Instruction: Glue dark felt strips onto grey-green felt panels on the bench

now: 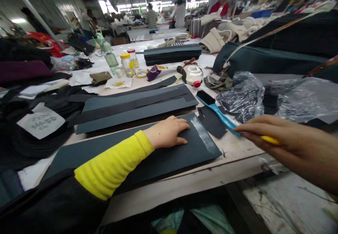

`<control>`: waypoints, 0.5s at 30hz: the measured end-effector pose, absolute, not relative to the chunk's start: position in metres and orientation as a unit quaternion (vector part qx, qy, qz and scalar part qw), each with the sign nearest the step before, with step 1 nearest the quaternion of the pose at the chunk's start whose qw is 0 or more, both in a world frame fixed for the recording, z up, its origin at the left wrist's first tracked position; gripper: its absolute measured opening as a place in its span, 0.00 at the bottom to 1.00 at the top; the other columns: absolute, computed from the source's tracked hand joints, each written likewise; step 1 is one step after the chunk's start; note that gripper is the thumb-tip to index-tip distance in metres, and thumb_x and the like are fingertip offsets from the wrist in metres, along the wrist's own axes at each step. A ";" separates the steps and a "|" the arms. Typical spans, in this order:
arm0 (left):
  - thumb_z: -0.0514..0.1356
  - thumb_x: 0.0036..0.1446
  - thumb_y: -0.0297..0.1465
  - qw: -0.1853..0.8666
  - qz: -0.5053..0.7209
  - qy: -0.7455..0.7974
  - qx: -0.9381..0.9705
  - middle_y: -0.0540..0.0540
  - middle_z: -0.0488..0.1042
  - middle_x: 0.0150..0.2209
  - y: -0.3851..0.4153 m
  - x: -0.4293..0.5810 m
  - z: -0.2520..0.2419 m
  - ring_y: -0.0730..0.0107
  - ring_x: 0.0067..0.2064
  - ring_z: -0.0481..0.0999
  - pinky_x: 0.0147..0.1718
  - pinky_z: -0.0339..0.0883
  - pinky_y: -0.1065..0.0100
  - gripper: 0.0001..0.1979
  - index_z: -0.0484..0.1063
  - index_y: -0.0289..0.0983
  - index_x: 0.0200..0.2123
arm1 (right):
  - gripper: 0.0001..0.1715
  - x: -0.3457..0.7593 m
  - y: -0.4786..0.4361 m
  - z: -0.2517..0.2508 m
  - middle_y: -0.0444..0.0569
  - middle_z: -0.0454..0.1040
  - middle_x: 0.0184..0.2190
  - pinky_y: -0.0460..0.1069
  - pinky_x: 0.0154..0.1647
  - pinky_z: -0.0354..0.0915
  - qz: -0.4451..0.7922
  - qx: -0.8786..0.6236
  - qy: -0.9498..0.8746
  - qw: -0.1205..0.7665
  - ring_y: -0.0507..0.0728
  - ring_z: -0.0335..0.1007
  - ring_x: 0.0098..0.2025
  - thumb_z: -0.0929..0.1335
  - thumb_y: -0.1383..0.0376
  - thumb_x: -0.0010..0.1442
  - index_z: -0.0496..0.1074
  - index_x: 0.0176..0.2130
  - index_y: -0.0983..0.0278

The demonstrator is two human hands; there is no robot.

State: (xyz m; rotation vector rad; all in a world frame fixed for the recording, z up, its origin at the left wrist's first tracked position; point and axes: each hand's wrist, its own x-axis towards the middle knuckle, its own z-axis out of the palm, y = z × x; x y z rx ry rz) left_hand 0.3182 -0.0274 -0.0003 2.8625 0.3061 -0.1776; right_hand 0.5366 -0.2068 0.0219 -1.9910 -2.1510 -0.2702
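My left hand, below a yellow sleeve cuff, lies flat with fingers apart on a long dark blue-grey panel. A streaky white band runs across the panel's right end. To the right, my right hand has its fingertips closed at the handle end of a blue brush. The brush's black bristles point toward the back left. A small yellow piece shows between the fingers of that hand; what it belongs to is hidden.
Behind the panel lies another stack of panels with dark strips. A red-capped bottle, jars and another panel stack stand farther back. Clear plastic wrap lies right, black strips left. The table edge is close; people work beyond.
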 end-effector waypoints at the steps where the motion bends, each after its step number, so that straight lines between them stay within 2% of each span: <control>1: 0.59 0.55 0.37 0.128 -0.061 0.106 0.984 0.42 0.64 0.57 -0.028 0.318 0.000 0.63 0.53 0.65 0.53 0.56 0.66 0.22 0.64 0.34 0.51 | 0.21 0.534 -0.201 0.010 0.50 0.68 0.37 0.47 0.32 0.67 -0.096 -0.654 -0.745 0.085 0.53 0.68 0.33 0.53 0.62 0.63 0.71 0.44 0.61; 4: 0.59 0.55 0.37 0.127 -0.061 0.109 0.984 0.41 0.65 0.56 -0.028 0.319 0.001 0.62 0.53 0.65 0.53 0.56 0.66 0.22 0.65 0.33 0.51 | 0.22 0.528 -0.189 -0.024 0.52 0.66 0.36 0.48 0.31 0.65 -0.125 -0.653 -0.746 0.025 0.54 0.67 0.33 0.55 0.72 0.59 0.68 0.48 0.67; 9: 0.59 0.56 0.37 0.123 -0.063 0.109 0.984 0.41 0.65 0.56 -0.028 0.319 0.001 0.62 0.54 0.65 0.54 0.55 0.66 0.22 0.65 0.33 0.51 | 0.14 0.530 -0.180 -0.035 0.50 0.65 0.35 0.47 0.31 0.62 -0.105 -0.694 -0.712 -0.032 0.54 0.66 0.33 0.58 0.74 0.58 0.70 0.38 0.67; 12: 0.59 0.55 0.36 0.141 -0.065 0.112 0.982 0.41 0.65 0.56 -0.026 0.318 0.003 0.62 0.55 0.65 0.54 0.55 0.66 0.21 0.65 0.34 0.51 | 0.12 0.532 -0.183 -0.018 0.49 0.65 0.33 0.48 0.27 0.60 -0.178 -0.702 -0.689 0.014 0.54 0.65 0.30 0.57 0.68 0.61 0.68 0.34 0.66; 15: 0.59 0.55 0.34 0.205 -0.040 0.132 0.969 0.41 0.68 0.53 -0.026 0.320 0.007 0.62 0.53 0.66 0.54 0.56 0.65 0.19 0.67 0.33 0.49 | 0.17 0.529 -0.193 0.001 0.48 0.66 0.33 0.48 0.27 0.60 -0.260 -0.682 -0.678 0.092 0.54 0.65 0.30 0.55 0.60 0.64 0.67 0.36 0.66</control>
